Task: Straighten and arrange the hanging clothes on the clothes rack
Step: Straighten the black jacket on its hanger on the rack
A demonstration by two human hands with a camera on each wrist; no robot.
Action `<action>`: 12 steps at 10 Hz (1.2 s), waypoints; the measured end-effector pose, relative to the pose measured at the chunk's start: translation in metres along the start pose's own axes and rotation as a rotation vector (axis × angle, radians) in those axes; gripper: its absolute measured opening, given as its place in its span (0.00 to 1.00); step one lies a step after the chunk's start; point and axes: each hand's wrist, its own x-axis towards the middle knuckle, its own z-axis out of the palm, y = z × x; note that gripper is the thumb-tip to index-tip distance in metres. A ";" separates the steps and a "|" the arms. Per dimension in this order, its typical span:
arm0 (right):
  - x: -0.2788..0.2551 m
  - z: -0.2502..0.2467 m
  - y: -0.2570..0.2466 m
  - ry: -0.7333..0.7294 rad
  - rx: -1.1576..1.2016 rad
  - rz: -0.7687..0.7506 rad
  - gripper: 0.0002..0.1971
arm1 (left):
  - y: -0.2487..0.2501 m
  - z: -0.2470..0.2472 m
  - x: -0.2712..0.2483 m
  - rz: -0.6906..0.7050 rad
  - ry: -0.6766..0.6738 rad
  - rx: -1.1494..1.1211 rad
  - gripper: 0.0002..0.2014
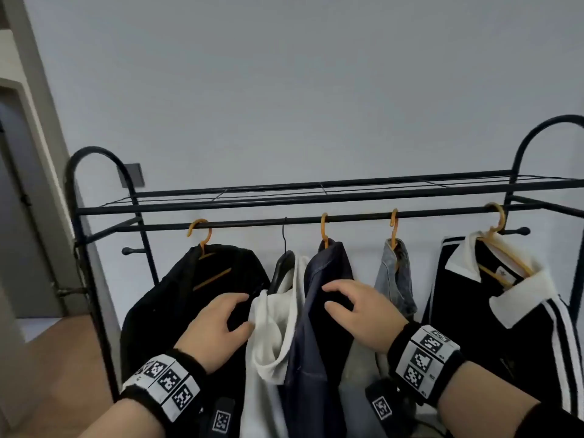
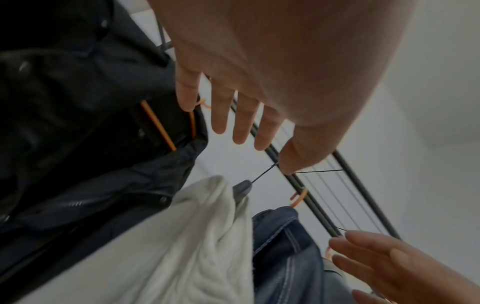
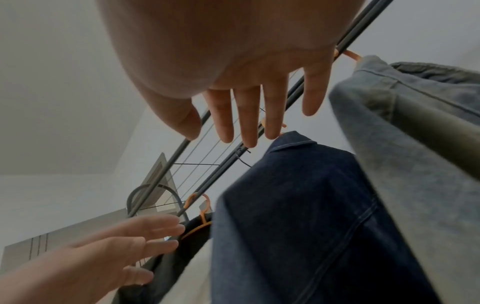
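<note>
Several garments hang on a black clothes rail [image 1: 316, 220]. From left to right they are a black jacket [image 1: 177, 298], a white garment [image 1: 275, 336] on a black hanger [image 1: 282, 267], a dark blue denim jacket [image 1: 328, 267], a light denim piece [image 1: 395, 279] and a black-and-white polo [image 1: 493, 298]. My left hand [image 1: 245, 312] is in front of the gap between the black jacket [image 2: 78, 102] and the white garment [image 2: 182, 236]. Its fingers [image 2: 240, 127] are straight and hold nothing. My right hand [image 1: 328, 297] is raised before the dark denim jacket [image 3: 298, 205], with its fingers [image 3: 248, 127] spread and empty.
The rack [image 1: 347, 188] has a wire shelf on top and curved end posts [image 1: 94, 159]. It stands against a plain grey wall. A door frame [image 1: 34, 121] and wooden floor [image 1: 63, 358] are on the left. Orange hanger hooks [image 1: 325, 229] sit on the rail.
</note>
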 end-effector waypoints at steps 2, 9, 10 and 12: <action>0.017 -0.007 0.057 -0.009 -0.291 -0.097 0.23 | -0.005 0.054 0.045 -0.323 -0.072 -0.314 0.44; -0.024 -0.079 0.087 0.133 0.193 0.108 0.10 | 0.166 0.215 0.119 0.056 -0.318 -0.237 0.30; -0.019 -0.067 0.081 0.085 0.193 0.090 0.12 | 0.190 0.215 0.115 0.119 -0.473 0.016 0.19; 0.013 -0.031 0.052 0.045 0.390 0.124 0.10 | 0.210 0.182 0.097 -0.310 -0.658 1.016 0.10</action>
